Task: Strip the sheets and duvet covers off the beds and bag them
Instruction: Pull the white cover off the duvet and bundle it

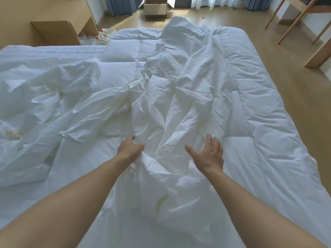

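Left grip (130,149) clenched on duvet cover (179,97) ridge; right grip (208,154) released, splayed, just beside it. Cover's long axis runs straight ahead, between both.

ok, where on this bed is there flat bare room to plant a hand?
Flat quilt between the right hand and the bed's right edge; a smaller patch between the left hand, which grips the crumpled cover, and the bunched bedding at left. Centre strip and far left are crowded.
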`<state>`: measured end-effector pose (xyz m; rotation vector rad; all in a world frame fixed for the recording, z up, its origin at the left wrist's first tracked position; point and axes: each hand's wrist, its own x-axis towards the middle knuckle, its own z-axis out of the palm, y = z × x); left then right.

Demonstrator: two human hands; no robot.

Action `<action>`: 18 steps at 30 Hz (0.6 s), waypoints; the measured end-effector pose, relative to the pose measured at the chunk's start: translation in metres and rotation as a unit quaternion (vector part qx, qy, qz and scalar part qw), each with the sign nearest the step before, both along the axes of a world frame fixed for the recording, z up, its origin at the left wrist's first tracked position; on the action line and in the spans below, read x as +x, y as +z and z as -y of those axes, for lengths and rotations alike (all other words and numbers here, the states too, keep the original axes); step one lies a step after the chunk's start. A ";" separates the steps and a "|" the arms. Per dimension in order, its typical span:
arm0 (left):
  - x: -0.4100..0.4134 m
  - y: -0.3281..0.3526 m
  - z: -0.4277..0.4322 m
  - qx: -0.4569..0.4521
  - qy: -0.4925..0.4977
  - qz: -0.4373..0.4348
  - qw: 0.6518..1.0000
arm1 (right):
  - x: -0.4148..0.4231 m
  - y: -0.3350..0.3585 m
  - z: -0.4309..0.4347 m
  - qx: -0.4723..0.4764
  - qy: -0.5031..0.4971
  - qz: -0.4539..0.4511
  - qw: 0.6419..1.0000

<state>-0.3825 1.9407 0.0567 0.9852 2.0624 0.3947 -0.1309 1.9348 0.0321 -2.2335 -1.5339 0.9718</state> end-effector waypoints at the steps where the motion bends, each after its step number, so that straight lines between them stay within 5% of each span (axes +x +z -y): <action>1: 0.004 -0.003 -0.012 0.004 0.007 0.019 1.000 | 0.002 -0.005 -0.017 -0.017 -0.003 -0.001 1.000; 12: 0.016 -0.076 -0.105 -0.015 0.103 -0.054 0.993 | 0.009 -0.061 -0.125 -0.081 -0.095 -0.060 0.990; 18: 0.028 -0.068 -0.110 0.026 0.118 0.042 0.992 | -0.007 -0.064 -0.124 -0.032 -0.088 -0.082 0.992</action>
